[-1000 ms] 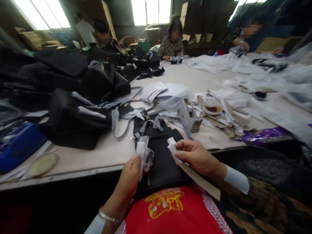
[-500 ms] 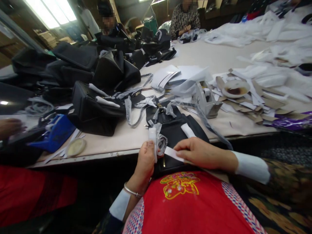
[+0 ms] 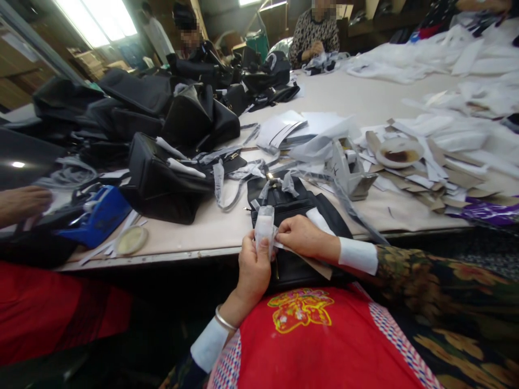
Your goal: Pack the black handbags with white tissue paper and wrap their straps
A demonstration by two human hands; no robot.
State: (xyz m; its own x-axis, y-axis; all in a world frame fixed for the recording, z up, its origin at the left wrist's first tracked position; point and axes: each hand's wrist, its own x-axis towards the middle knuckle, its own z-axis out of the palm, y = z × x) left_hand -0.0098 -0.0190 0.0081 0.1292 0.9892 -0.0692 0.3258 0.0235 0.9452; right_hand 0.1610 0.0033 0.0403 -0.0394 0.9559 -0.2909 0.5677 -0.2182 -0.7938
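A white wrapped bundle [image 3: 265, 227] stands upright in my left hand [image 3: 254, 266], its thumb pressed on the front. Right beside it, my right hand [image 3: 302, 236] pinches a white strip at the bundle's right side. A brown-and-white strip [image 3: 314, 263] extends below my right hand toward the lower right. Under both hands lies a black backpack [image 3: 316, 197] at the table edge, with wrapped straps and a white-wrapped piece on its right part. The finer folds between my hands are hidden by my fingers.
A tape dispenser [image 3: 351, 170] stands behind the backpack. To the left are a black bag [image 3: 162, 181], a blue dispenser [image 3: 99, 216], a round dish [image 3: 132, 240] and another person's hand [image 3: 24, 205]. Strips surround a stained dish [image 3: 399, 152] at right.
My left hand has turned the bundle so its broad side shows and the coiled strap is hidden. My right hand has moved up and left, close against the bundle with the strip.
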